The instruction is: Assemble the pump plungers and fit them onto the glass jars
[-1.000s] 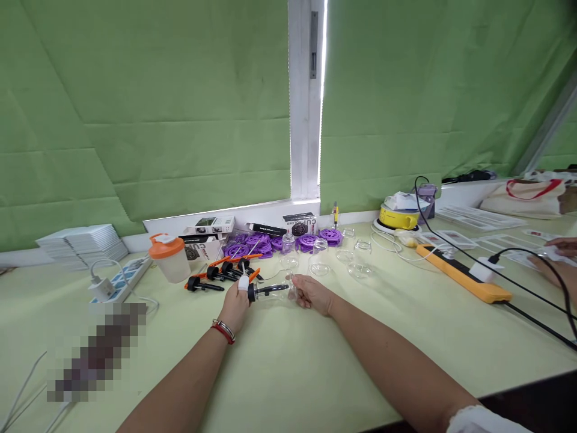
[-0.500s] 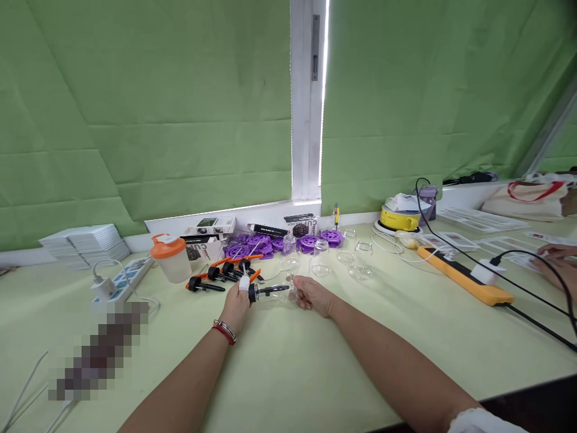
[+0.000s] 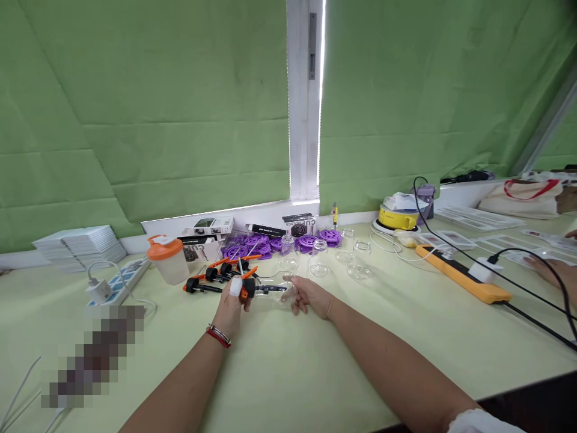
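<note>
My left hand (image 3: 231, 305) grips the black cap end of a dropper (image 3: 259, 289) whose stem lies inside a clear glass bottle (image 3: 280, 292). My right hand (image 3: 310, 296) holds the other end of that bottle, which lies sideways just above the pale green table (image 3: 293, 373). A white bandage wraps one left finger, and a red bracelet sits on the left wrist. Right behind my left hand lies a heap of black and orange droppers (image 3: 216, 273).
Clear glass bottles (image 3: 321, 262), purple discs (image 3: 256, 243) and small boxes stand behind. An orange-lidded cup (image 3: 164, 258) and a white power strip (image 3: 118, 280) are at left, an orange power strip (image 3: 464, 275) with black cables at right. Another person's hand (image 3: 547, 269) rests at the far right.
My left hand has shifted slightly left and turned on the dropper cap, so an orange piece now shows at my fingers. The bottle stays between both hands.
</note>
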Available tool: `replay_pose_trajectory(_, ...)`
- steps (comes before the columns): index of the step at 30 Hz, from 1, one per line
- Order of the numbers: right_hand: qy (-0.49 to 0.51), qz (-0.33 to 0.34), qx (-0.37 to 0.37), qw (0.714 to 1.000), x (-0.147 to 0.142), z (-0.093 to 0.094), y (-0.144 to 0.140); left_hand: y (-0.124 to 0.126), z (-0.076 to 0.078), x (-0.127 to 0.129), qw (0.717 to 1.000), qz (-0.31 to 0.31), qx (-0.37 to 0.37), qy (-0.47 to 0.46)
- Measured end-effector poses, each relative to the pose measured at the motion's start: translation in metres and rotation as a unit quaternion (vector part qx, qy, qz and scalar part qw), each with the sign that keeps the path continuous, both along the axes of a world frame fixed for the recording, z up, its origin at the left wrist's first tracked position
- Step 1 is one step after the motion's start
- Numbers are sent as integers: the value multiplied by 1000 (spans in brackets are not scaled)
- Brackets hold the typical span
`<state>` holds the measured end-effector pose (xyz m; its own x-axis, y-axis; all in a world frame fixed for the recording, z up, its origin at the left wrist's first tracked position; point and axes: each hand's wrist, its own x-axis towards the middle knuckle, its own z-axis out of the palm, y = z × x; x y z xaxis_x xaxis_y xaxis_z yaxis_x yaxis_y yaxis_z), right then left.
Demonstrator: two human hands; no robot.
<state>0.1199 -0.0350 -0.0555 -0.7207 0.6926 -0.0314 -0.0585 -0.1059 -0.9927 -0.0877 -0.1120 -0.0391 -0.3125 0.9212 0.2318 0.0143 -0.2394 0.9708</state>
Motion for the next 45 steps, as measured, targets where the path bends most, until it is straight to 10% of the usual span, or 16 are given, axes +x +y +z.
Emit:
replay_pose_trajectory(12, -21, 43, 45, 998, -3, -4, -6, -5, 7, 18, 997, -47, 53, 25)
replay_pose_trajectory(17, -72, 27, 72, 994, -5, -4, -11, 0, 22, -11, 991, 108, 84, 13)
replay_pose_trajectory(23, -93, 27, 84, 992, -5, -1, -14, -2, 26, -89, 840, 486, -90, 223)
replay_pose_trajectory(36, -86, 26, 90, 992, -5, -5, -11, -10, 14, -152, 794, 555, -105, 224)
replay_pose_trajectory(45, -74, 30, 88, 993, -6, -11, -8, -20, 24, -106, 712, 595, 31, 372)
